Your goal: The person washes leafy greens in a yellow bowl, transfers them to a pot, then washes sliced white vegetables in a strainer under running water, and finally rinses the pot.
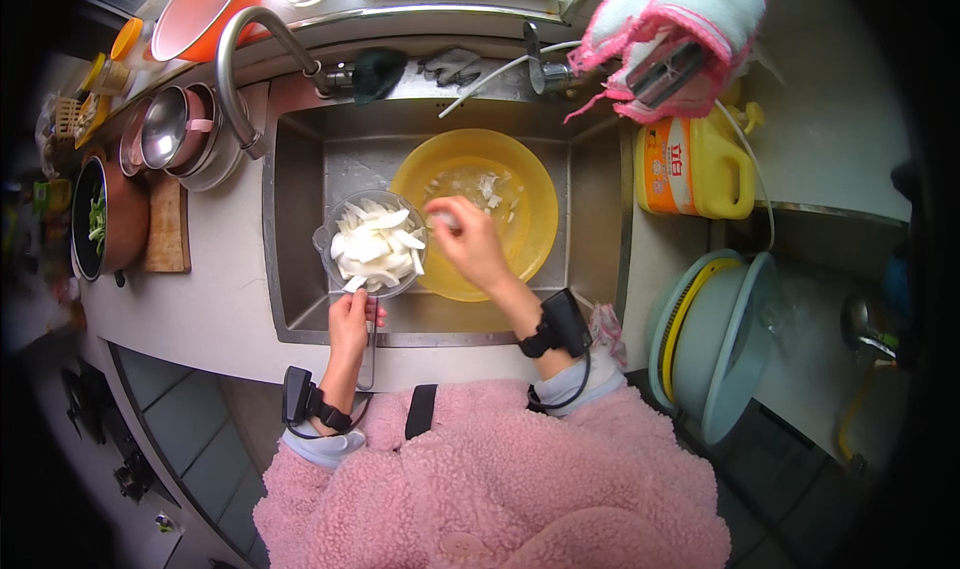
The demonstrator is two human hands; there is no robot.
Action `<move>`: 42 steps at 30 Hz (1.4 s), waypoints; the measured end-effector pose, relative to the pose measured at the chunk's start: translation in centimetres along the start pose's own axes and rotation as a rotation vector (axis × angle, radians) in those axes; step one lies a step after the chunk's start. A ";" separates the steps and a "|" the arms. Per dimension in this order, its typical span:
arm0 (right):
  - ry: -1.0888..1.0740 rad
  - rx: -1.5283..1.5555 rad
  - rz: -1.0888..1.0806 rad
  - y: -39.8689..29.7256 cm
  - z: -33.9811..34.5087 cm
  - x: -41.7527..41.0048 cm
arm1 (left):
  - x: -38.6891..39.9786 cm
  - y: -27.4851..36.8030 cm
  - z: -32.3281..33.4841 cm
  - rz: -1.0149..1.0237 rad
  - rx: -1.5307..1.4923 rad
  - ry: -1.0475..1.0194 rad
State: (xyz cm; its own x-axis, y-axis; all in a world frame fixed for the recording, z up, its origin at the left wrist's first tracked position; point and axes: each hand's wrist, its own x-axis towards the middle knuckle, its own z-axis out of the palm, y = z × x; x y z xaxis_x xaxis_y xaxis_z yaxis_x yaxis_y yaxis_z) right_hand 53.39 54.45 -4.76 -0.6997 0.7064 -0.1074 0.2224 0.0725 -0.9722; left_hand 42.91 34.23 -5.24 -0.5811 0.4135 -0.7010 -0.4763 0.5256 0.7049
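My left hand (350,323) grips the handle of a clear strainer (324,248) near its rim, over the left part of the sink. White sliced pieces (377,242), which look like a vegetable, are heaped in the strainer. Just to its right, my right hand (466,240) is above the left side of a yellow plastic basin (541,216), fingers curled around something whitish, too small and blurred to name. Inside the basin are water and a few white scraps (489,188).
The steel sink (600,231) surrounds the basin. A curved faucet (229,66) arches at its upper left. Stacked bowls (169,130), a cutting board (166,227) and a pot (124,216) stand left; a yellow detergent jug (731,171) and plastic basins (739,336) are right.
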 end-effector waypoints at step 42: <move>-0.151 -0.151 -0.226 -3.6 3.6 -0.5 | -0.4 -0.7 0.0 0.047 -0.019 -0.016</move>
State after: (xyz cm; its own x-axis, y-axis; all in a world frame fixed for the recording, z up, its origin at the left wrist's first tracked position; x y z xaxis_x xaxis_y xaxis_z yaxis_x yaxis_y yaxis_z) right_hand 50.52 51.31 -1.99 -0.8332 0.5488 0.0679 0.1397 0.3277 -0.9344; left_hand 43.45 33.72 -5.44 -0.5927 0.4492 -0.6685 -0.4611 0.4913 0.7390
